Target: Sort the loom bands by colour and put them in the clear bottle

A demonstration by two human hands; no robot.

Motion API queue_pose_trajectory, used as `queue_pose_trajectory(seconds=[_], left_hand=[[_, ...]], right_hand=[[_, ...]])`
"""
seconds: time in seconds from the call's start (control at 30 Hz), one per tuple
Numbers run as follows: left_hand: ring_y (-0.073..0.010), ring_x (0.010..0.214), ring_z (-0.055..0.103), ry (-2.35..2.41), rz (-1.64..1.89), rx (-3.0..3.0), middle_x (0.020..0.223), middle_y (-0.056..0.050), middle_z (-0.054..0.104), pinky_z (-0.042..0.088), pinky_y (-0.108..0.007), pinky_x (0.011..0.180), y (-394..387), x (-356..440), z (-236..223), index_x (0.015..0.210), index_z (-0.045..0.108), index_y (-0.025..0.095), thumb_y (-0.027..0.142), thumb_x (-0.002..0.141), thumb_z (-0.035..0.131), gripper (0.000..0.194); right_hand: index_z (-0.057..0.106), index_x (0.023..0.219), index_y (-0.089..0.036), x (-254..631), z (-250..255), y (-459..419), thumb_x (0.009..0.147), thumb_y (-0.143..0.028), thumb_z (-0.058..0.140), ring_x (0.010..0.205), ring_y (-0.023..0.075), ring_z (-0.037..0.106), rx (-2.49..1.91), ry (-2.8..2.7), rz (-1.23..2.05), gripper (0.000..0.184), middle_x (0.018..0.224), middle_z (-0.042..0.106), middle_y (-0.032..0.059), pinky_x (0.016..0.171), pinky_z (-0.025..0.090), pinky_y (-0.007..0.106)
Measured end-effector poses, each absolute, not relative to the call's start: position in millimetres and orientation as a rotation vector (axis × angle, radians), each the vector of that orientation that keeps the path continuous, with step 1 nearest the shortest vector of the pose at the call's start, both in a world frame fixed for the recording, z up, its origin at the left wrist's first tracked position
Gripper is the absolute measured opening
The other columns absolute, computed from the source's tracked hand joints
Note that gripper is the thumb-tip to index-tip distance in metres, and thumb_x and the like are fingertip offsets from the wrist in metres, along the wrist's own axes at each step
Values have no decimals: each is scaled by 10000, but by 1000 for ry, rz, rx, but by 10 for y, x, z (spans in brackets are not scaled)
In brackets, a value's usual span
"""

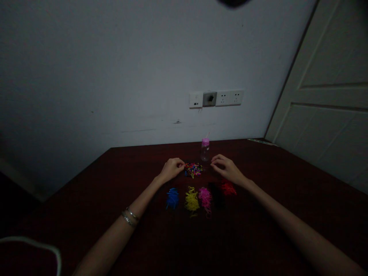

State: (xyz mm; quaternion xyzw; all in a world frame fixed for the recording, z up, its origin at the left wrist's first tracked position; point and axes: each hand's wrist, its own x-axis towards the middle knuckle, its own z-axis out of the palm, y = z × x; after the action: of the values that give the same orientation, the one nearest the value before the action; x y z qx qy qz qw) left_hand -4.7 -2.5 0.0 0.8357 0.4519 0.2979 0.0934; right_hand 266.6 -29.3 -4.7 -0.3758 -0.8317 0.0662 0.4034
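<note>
A small mixed pile of coloured rubber bands (193, 169) lies on the dark red table (115, 191). My left hand (172, 168) rests at the pile's left edge, fingers curled in a pinch. My right hand (225, 168) sits to the right of the pile, fingers bent and pinched together; what either hand holds is too small to see. Nearer me lie sorted heaps: blue bands (172, 198), yellow bands (191, 200), pink bands (205, 197), black bands (216, 193) and red bands (228, 188), the red heap just beneath my right wrist.
A small clear bottle with a pink cap (205, 150) stands just behind the mixed pile. A white wall with a row of sockets (216, 98) rises behind the table. A white door (330, 103) is at the right. Bracelets (130, 217) ring my left wrist.
</note>
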Motion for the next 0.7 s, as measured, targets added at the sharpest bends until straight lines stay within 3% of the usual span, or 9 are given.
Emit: queue_pose_trajectory(seconds=[0.3,0.7], left_hand=[[-91,607,500,1037,782,2529,684,-14,590,354,-185,570,-322,252,136,755,665,140,205,746,521,158],[-91,589,482,946,735,2486,682,-26,611,346,-188,565,-377,333,132,819,682,137,245,754,526,201]], right_hand=[[634,945,-206,2427,52,-459,782,-330,554,832,153,548,-858,-2184,374,219,957,534,59,730,464,293],[668,819,-196,2393,69,-478,794,-315,543,873,154,542,-799,-2235,466,175,945,537,59,786,446,307]])
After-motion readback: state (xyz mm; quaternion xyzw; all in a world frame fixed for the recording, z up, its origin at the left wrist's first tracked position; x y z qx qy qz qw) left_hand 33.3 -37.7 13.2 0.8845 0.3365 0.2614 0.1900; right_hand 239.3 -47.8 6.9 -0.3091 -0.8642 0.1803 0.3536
